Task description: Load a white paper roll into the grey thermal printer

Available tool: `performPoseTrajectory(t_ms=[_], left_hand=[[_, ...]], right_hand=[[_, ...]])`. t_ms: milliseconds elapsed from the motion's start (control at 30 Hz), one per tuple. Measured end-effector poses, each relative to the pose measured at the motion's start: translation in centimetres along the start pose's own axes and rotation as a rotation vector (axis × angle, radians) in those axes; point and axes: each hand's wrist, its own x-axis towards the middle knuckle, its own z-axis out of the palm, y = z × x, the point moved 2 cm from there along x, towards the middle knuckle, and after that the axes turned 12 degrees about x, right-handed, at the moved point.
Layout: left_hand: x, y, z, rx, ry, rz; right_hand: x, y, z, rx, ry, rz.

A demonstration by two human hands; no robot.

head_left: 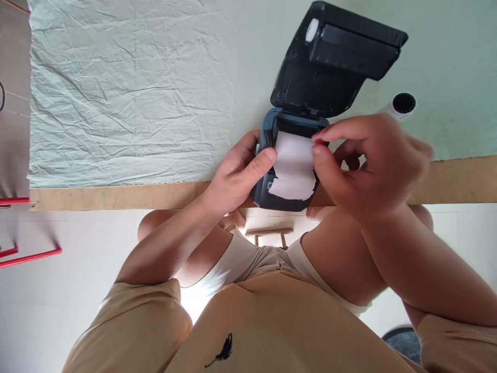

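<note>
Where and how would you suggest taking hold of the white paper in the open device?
I would pinch the white paper at its torn end, coming from the wearer's side. That ragged end lies over the near part of the device, while the raised lid on the far side would likely hinder a grip there.

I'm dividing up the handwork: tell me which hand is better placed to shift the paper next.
Probably the right hand: its thumb and a fingertip are at the edge of the paper. The left hand grips the side of the dark device, so moving it could loosen that support.
</note>
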Motion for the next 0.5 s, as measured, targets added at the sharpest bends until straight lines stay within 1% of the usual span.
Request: performPoseTrajectory(t_ms=[67,167,233,333,400,500], left_hand=[[-0.1,-0.4,-0.1,0.022,0.004,0.053],[-0.2,-0.5,-0.4,0.068,0.002,0.058],[-0.2,-0.4,-0.4,0.086,-0.021,0.064],[-0.2,-0.2,-0.4,0.105,-0.048,0.063],[-0.2,-0.2,-0.4,0.098,-0.059,0.089],[-0.2,-0.3,-0.3,0.061,-0.083,0.183]], right_hand=[[0.2,-0.4,-0.2,-0.086,-0.086,0.010],[0.5,-1.0,-0.5,-0.203,-0.199,0.079],[0.8,-1.2,-0.8,-0.199,-0.256,0.080],[1.1,-0.7,-0.9,-0.094,-0.389,0.054],[1.1,-0.3,-1.0,-0.019,-0.413,0.050],[0.9,-0.4,-1.8,0.067,-0.349,0.054]])
